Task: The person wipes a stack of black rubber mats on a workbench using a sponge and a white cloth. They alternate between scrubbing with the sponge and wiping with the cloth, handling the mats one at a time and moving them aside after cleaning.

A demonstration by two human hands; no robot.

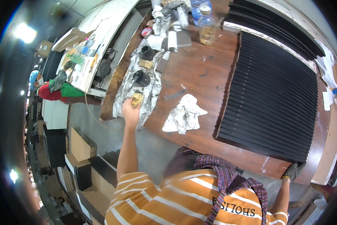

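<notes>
My bare left hand (130, 111) grips a small yellow sponge block (137, 99) over a stained cloth (125, 90) at the table's left side. Just beyond it stand a black tub (141, 78) and a second dark tub (147, 53), with another yellowish block (146, 64) between them. My right hand (293, 172), in a dark glove, touches the near right corner of a wide row of black slats (268, 97) lying side by side. The glove's fingers are partly hidden there. A crumpled white rag (185, 114) lies between the tubs and the slats.
A bottle of amber liquid (206, 32) stands at the far edge of the brown table (198, 78). More black strips (273, 26) lie behind the slats. To the left, a person in red and green (59, 90) works at a white bench (97, 22). Cardboard boxes (97, 187) sit low at left.
</notes>
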